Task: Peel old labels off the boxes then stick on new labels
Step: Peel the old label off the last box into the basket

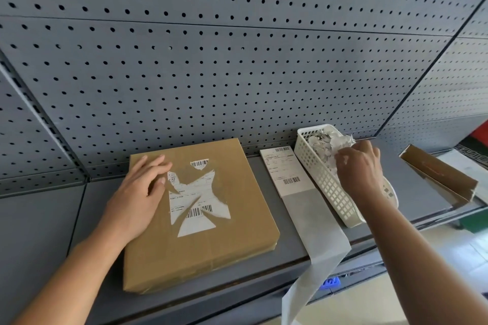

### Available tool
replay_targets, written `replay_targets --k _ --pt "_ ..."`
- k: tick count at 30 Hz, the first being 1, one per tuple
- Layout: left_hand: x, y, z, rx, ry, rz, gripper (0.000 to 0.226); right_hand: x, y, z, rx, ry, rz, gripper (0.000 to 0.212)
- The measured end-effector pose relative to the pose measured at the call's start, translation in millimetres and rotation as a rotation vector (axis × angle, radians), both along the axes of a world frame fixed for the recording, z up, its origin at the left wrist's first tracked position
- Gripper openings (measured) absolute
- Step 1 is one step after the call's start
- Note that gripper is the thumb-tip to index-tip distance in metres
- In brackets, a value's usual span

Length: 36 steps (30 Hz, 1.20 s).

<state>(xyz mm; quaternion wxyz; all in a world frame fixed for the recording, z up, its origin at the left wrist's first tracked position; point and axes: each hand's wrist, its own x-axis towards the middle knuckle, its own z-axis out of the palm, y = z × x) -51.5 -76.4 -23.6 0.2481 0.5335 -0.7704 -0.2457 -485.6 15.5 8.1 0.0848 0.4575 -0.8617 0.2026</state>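
One flat brown cardboard box (pixel 211 250) is lying on the grey metal shelf (pixel 39 232), with one torn white old label (pixel 196 195) clinging to its top in ragged pieces. The left hand (pixel 140 192) is resting flat on the box beside that label, fingers straight. The right hand (pixel 359 166) is reaching into one white plastic lattice basket (pixel 330 187), fingertips pinching the crumpled paper scraps (pixel 322 145). One fresh white label (pixel 285 169) on a grey backing strip (pixel 317 227) is lying between box and basket. A second, open brown box (pixel 438 174) is sitting far right.

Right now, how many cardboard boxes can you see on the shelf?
2. A flat box lies under the left hand; a narrow open box lies at the far right. Others may be out of frame.
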Motion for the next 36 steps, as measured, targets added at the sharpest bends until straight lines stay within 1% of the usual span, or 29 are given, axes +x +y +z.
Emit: replay_targets --k 3,5,14,18,23,28,33,36 --pt "-0.6 0.5 -0.1 -0.003 0.0 0.0 0.038 3.9 1.8 -0.9 0.049 0.014 -0.04 0.023" --pt "-0.6 1.1 0.6 -0.001 -0.003 0.002 0.038 4.2 2.8 0.6 0.045 0.014 -0.036 0.024" --pt "0.0 1.1 -0.1 0.0 0.013 0.0 0.037 18.4 -1.3 17.2 -0.183 -0.081 0.051 0.024" --pt "-0.5 1.1 -0.2 0.0 0.018 0.003 0.037 30.8 -10.2 19.6 -0.214 -0.118 0.117 0.024" --pt "-0.5 0.3 -0.9 0.004 0.022 0.004 0.036 53.5 -22.7 23.4 -0.218 -0.088 0.192 0.023" --pt "-1.5 1.6 -0.2 0.013 0.029 0.01 0.036 81.7 -39.1 26.8 -0.229 -0.116 0.314 0.025" --pt "-3.6 3.9 3.2 0.028 0.036 0.021 0.036 112.2 -55.7 23.2 -0.242 -0.113 0.468 0.021" --pt "-3.0 4.4 3.8 0.032 0.04 0.02 0.035 133.4 -64.0 16.5 -0.206 -0.124 0.571 0.019"
